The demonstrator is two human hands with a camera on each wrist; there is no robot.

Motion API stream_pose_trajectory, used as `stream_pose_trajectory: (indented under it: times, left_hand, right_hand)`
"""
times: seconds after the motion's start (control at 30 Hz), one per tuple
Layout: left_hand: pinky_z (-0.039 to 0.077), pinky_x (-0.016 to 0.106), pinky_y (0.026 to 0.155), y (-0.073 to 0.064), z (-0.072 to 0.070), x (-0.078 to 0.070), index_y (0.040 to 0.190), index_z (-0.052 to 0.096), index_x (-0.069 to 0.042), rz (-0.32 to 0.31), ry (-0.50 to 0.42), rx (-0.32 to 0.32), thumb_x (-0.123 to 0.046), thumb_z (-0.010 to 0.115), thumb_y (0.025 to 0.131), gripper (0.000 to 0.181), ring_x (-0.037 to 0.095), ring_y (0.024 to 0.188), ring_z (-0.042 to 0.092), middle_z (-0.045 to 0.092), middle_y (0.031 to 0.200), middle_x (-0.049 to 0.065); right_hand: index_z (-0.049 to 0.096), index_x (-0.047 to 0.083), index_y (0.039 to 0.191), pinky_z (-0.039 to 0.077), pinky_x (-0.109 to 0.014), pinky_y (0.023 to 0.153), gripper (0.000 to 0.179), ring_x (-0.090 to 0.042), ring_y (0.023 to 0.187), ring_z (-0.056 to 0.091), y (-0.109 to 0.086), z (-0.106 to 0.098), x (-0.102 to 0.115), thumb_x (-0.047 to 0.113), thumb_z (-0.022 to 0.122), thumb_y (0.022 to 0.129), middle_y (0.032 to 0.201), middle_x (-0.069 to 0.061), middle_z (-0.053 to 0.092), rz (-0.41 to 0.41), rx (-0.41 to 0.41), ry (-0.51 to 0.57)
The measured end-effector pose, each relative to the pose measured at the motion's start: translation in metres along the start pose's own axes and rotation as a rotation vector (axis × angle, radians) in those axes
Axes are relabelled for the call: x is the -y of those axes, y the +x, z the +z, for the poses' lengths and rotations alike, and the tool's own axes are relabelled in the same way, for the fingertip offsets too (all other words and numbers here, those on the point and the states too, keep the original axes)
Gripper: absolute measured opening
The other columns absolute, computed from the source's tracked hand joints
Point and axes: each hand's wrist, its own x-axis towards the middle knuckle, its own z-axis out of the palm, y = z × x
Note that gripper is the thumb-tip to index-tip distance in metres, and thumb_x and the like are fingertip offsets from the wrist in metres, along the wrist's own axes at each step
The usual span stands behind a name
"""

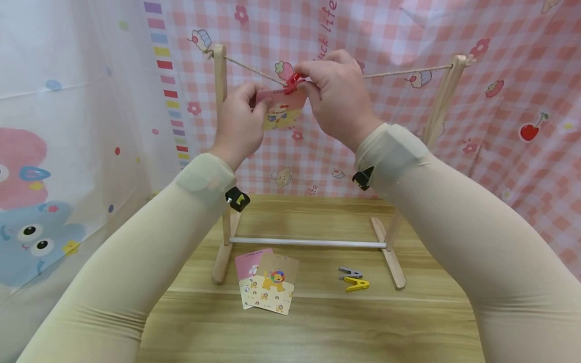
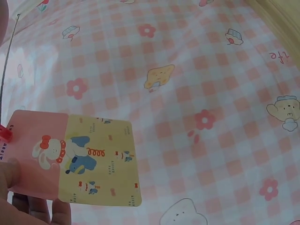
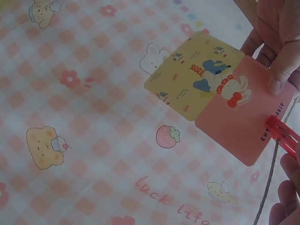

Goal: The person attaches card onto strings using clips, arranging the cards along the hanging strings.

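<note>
A pink and yellow rabbit card (image 1: pixel 286 113) hangs at the rope (image 1: pixel 254 71), which sags between two wooden posts. My left hand (image 1: pixel 240 118) pinches the card near its upper left corner, thumb in front and fingers behind. With thumb and fingers my right hand (image 1: pixel 340 93) pinches a red clothespin (image 1: pixel 293 82) at the card's top edge. In the right wrist view the red clothespin (image 3: pixel 283 133) sits over both the rope and the card's edge beside the printed words. The left wrist view shows the rabbit card (image 2: pixel 75 159) with the left thumb on its pink half.
On the wooden table (image 1: pixel 317 322) lie a lion card (image 1: pixel 274 282) overlapping a pink card (image 1: pixel 245 262), and a grey clothespin (image 1: pixel 350 273) beside a yellow clothespin (image 1: pixel 356 284). A white crossbar (image 1: pixel 308 243) joins the stand's feet. A checked cloth (image 1: pixel 408 30) hangs behind.
</note>
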Motion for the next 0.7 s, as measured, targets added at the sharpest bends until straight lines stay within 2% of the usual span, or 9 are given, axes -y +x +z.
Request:
stream_pose_trajectory:
  times: [0.4, 0.7]
  left_hand:
    - [0.054, 0.023, 0.094, 0.0, 0.0021, -0.0027, 0.122, 0.065, -0.009, 0.001, -0.013, 0.005, -0.022, 0.055, 0.111, 0.02, 0.01, 0.106, 0.062, 0.066, 0.117, 0.003]
    - [0.054, 0.023, 0.091, -0.0007, 0.0036, -0.0024, 0.119, 0.065, -0.008, 0.006, -0.019, 0.004, -0.023, 0.055, 0.11, 0.02, 0.011, 0.102, 0.062, 0.067, 0.114, 0.004]
  right_hand:
    - [0.074, 0.015, 0.13, 0.045, -0.036, 0.109, 0.027, -0.022, 0.128, 0.056, 0.0004, 0.0014, 0.0041, 0.022, 0.062, 0.108, 0.126, -0.002, 0.077, 0.097, 0.054, 0.026]
    - [0.074, 0.014, 0.131, 0.046, -0.037, 0.106, 0.028, -0.023, 0.126, 0.057, -0.0008, 0.0017, 0.004, 0.022, 0.062, 0.107, 0.126, -0.003, 0.077, 0.091, 0.056, 0.03]
